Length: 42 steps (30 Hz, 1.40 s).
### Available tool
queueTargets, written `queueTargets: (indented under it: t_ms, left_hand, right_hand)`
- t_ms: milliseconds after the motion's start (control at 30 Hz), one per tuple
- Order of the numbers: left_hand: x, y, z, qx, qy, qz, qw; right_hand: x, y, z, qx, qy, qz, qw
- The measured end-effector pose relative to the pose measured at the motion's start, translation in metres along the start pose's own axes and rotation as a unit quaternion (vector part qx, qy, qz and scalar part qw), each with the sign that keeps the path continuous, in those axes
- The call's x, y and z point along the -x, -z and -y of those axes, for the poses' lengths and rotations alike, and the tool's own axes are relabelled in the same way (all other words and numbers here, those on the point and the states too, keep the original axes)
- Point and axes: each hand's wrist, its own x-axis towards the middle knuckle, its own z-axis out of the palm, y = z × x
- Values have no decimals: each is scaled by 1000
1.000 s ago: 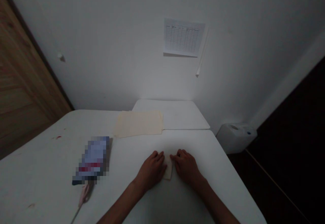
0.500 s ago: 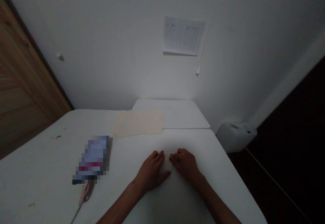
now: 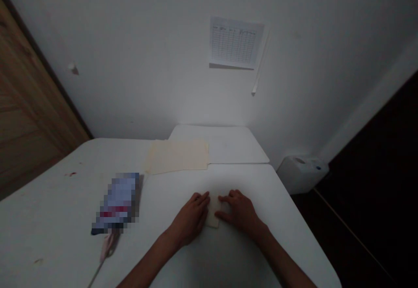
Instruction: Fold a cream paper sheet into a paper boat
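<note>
A small pale strip, which looks like folded paper (image 3: 213, 222), lies on the white table between my two hands. My left hand (image 3: 193, 217) rests along its left edge, fingers close together, steadying it against the tabletop; part of the thumb is hard to make out. At the right edge is my right hand (image 3: 241, 212), its thumb and index finger spread apart, with their tips at the strip. The other right fingers are curled. The strip's upper part is dim and its layers cannot be made out.
A flat cream sheet (image 3: 178, 156) lies farther back on the white table (image 3: 163, 257). To the left is a blurred-out blue item (image 3: 119, 201) with a pink piece and cord (image 3: 107, 244). A printed sheet (image 3: 235, 42) hangs on the wall; a white container (image 3: 300, 175) stands beyond the table's right edge.
My left thumb has drawn back to the left, uncovering the strip's near end. My right thumb now reaches out to the strip, apart from the index finger. The view has shifted slightly.
</note>
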Motion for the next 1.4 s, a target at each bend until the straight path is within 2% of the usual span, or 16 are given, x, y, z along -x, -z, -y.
queueTargets:
  t_ms: [300,533,667,900,1067,1267,1400]
  left_hand:
    - [0,-7,1,-20,-3,-23,1000]
    - [2,-7,0,-58,-15,-16,998]
    - [5,-8,1,-81,-37,8,996]
    - [19,13,-9,-55,-78,45,994]
    - [33,24,-15,-51,-70,52,995]
    - [51,16,-6,-71,-40,11,997]
    - [51,12,2,-61,-14,5,998]
  right_hand:
    - [9,-1,2,-21,-11,15,1000]
    - [11,-6,0,-17,-16,17,1000]
    - [12,-7,-1,-14,-16,14,1000]
    - [11,-1,3,-2,-9,22,1000]
    - [13,-2,3,18,-15,23,999]
    - [17,-3,6,36,-13,9,999]
    - [16,-1,5,39,22,-14,999]
